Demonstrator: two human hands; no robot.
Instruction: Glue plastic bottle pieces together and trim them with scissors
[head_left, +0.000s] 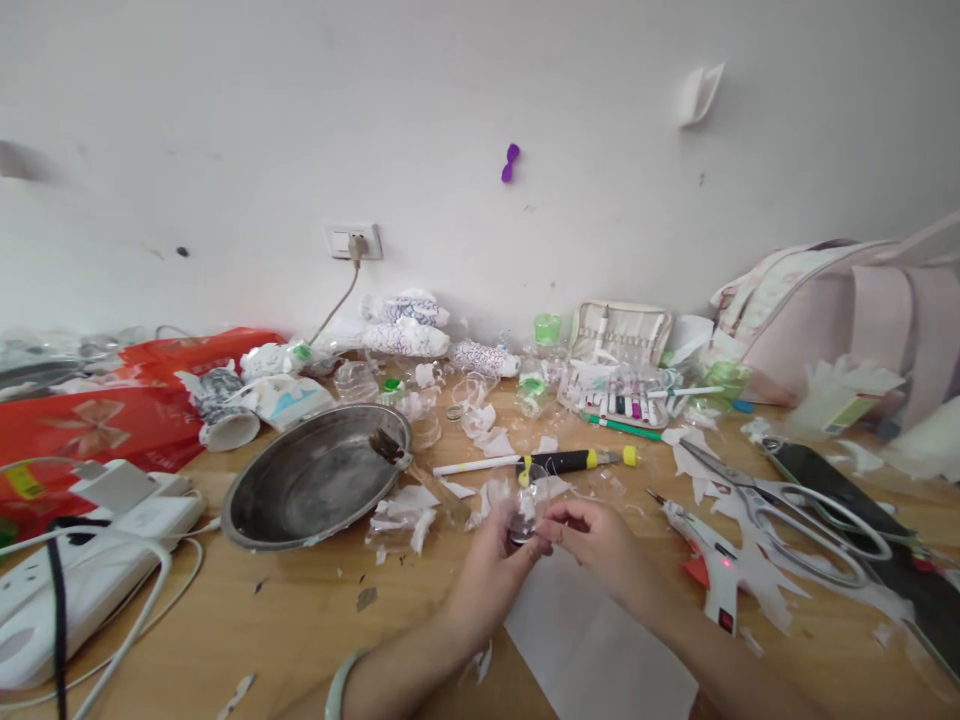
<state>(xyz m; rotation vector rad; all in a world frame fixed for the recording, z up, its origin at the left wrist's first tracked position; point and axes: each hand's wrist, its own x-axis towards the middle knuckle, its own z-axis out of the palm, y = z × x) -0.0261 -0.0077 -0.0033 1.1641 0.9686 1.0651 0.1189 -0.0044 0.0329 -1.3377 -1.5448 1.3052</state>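
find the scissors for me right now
In the head view, the scissors lie right of the right hand, just beyond the glue gun.

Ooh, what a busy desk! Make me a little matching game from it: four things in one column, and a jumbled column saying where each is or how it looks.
Things:
1. clear plastic piece
2. metal basin
3. white tool with a pointed metal tip
4. purple bow shape

Places and states:
A. showing a lit red light
B. up on the wall
C. between the person's left hand and right hand
D. with a brush lying partly over it

Pairs: 1-C, 2-D, 3-A, 4-B
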